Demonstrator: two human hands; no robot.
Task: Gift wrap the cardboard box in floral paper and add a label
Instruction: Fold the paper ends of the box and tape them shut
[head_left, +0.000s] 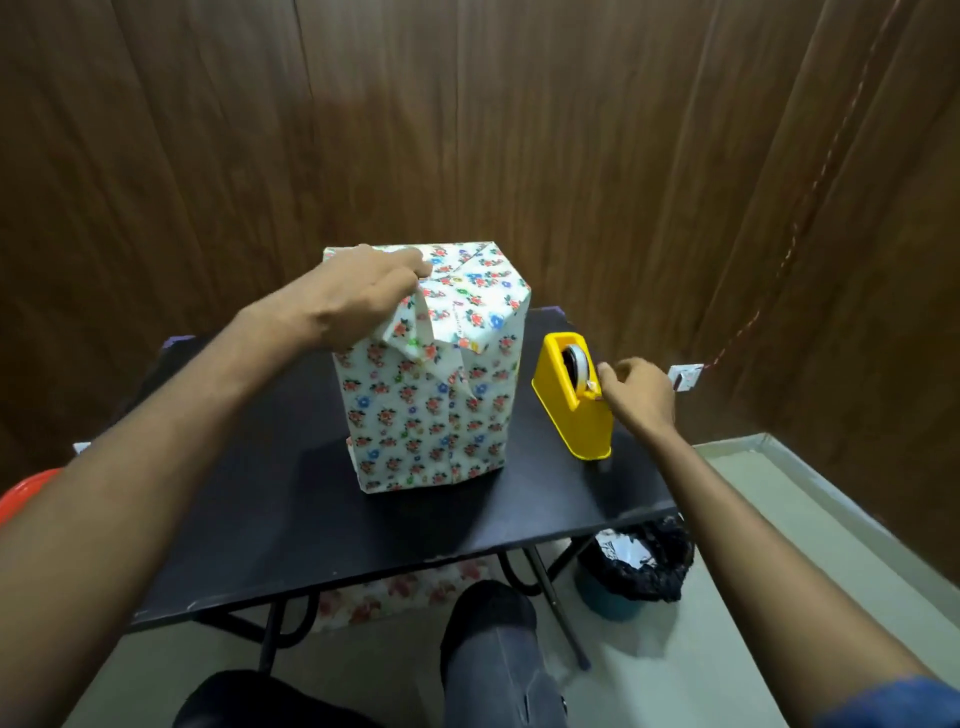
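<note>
A tall box (431, 374) stands upright near the middle of a small black table (291, 519). Flower paper (415, 415) with little red and blue blooms covers it. The left hand (358, 296) rests on the top left edge of the box, and its curled fingers grip a loose flap of the paper there. The folds on top of the box are not flat yet. A yellow tape holder (574, 400) sits just beside the box, on its right side, with a roll of tape inside. The right hand (636, 395) is at the front of the tape holder, and its fingertips pinch the end of the tape where it comes out. Under the table lies more flower paper (405, 587) on the floor. A bin with a black bag (636, 571) stands by the right table leg. Brown wood walls (467, 130) are behind.
</note>
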